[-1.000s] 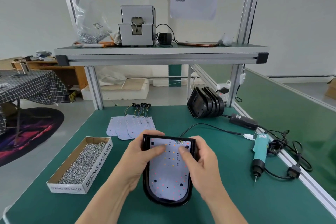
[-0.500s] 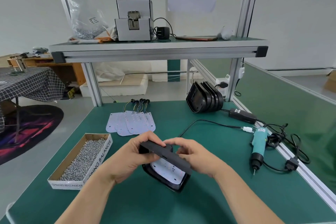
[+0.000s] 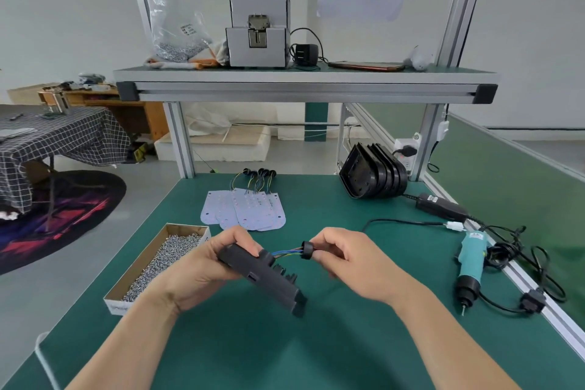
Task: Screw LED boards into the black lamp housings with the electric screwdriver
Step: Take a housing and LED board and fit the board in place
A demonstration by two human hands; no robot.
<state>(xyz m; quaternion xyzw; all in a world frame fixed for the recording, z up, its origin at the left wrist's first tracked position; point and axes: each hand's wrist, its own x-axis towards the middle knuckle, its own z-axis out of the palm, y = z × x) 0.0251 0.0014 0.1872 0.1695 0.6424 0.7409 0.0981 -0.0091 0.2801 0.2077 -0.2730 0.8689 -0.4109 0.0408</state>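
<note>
My left hand (image 3: 202, 266) grips a black lamp housing (image 3: 269, 279), turned over so its ribbed back faces up above the green table. Coloured wires (image 3: 286, 253) come out of the housing's top end. My right hand (image 3: 345, 258) pinches the black round connector (image 3: 306, 249) at the end of those wires. The LED board inside the housing is hidden. Several loose LED boards (image 3: 250, 209) lie fanned out farther back. The teal electric screwdriver (image 3: 471, 266) lies at the right, untouched.
A cardboard box of screws (image 3: 158, 266) sits at the left. Stacked black housings (image 3: 375, 176) lean at the back right beside a power adapter (image 3: 441, 206) and tangled cables (image 3: 522, 263). An aluminium rail (image 3: 538, 301) edges the table on the right. A shelf (image 3: 304, 79) overhangs the back.
The housing lay face up with both hands pressing the board in; it has been lifted and flipped over. My right hand has moved to the wire connector and pulled it out.
</note>
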